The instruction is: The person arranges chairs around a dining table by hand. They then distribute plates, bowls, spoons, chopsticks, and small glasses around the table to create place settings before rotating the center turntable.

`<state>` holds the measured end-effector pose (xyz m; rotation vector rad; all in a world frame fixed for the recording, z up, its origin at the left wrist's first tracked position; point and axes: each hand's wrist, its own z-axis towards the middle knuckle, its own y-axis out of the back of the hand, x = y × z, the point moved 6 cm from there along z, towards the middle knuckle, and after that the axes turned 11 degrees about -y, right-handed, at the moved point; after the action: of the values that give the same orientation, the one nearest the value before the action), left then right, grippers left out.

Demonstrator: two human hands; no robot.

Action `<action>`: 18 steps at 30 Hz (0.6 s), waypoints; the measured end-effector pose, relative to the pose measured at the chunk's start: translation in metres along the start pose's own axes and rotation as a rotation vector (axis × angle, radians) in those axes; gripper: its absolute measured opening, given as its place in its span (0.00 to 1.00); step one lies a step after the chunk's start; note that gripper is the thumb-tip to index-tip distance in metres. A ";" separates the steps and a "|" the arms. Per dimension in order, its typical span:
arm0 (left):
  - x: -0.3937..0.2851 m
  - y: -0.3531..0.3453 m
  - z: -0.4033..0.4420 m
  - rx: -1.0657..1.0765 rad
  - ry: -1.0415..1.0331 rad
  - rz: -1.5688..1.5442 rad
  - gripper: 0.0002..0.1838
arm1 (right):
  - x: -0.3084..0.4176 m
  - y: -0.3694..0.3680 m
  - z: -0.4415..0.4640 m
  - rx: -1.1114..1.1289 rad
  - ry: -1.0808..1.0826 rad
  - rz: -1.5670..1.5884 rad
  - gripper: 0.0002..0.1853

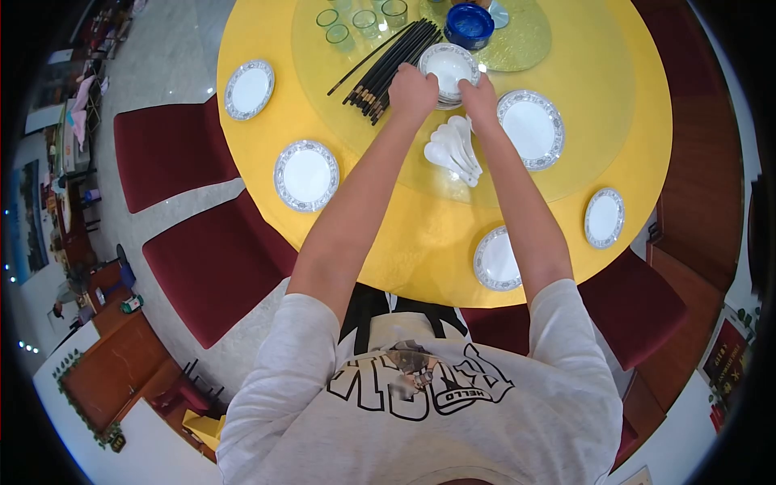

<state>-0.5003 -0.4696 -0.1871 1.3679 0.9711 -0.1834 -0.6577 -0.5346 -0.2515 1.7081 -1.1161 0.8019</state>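
Both of my hands grip a small stack of white bowls (449,63) with grey patterned rims, over the glass turntable. My left hand (413,90) is closed on the near left side of the stack, and my right hand (479,99) on the near right side. Just left of my left hand lies a bundle of black chopsticks (394,66) with lighter ends, one of them apart from the rest. Several white soup spoons (454,150) lie fanned between my forearms. A larger stack of white plates (530,129) stands right of my right hand.
The round table has a yellow cloth (404,259) and a glass turntable (602,121). Single plates (306,175) sit around its edge. Green-tinted glasses (365,23) and a blue round dish (469,26) stand at the back. Dark red chairs (218,267) surround the table.
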 end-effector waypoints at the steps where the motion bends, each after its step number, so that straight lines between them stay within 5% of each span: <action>1: -0.005 0.001 0.000 0.048 -0.020 0.031 0.24 | -0.002 0.000 0.002 -0.010 0.008 0.004 0.24; 18: -0.011 -0.001 0.008 0.132 0.018 -0.078 0.27 | 0.050 0.014 -0.018 -0.110 0.121 -0.289 0.33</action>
<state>-0.5041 -0.4815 -0.1809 1.4553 1.0431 -0.2991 -0.6522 -0.5368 -0.1974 1.6576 -0.7939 0.6403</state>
